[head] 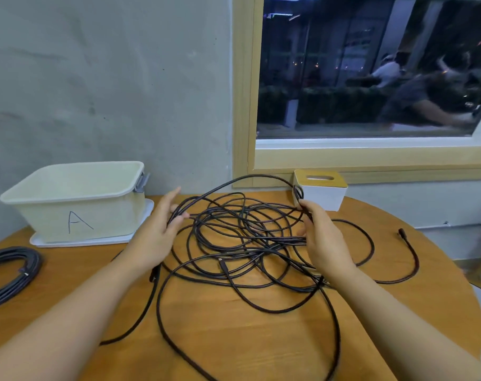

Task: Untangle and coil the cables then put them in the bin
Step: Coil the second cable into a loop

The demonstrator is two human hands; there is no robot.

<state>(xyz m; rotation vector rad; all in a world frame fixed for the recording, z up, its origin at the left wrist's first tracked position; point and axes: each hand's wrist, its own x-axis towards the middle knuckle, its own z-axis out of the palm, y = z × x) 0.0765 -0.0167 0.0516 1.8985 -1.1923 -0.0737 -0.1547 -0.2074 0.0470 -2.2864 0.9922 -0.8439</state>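
A tangle of black cable (242, 243) lies spread over the middle of the round wooden table (234, 339). One loop of it arches up between my hands. My left hand (159, 229) is at the tangle's left side, fingers mostly straight, with strands running across its fingertips. My right hand (320, 240) grips the loop's right end between thumb and fingers, just in front of the tissue box. A cream bin (77, 202) marked "A" stands on a white lid at the back left. One cable end with a plug (401, 232) trails off to the right.
A coiled black cable bundle (8, 270) lies at the table's left edge. A white tissue box (320, 188) with a wooden top stands against the wall under the window. The grey wall is directly behind the bin. The table's rim curves away on the right.
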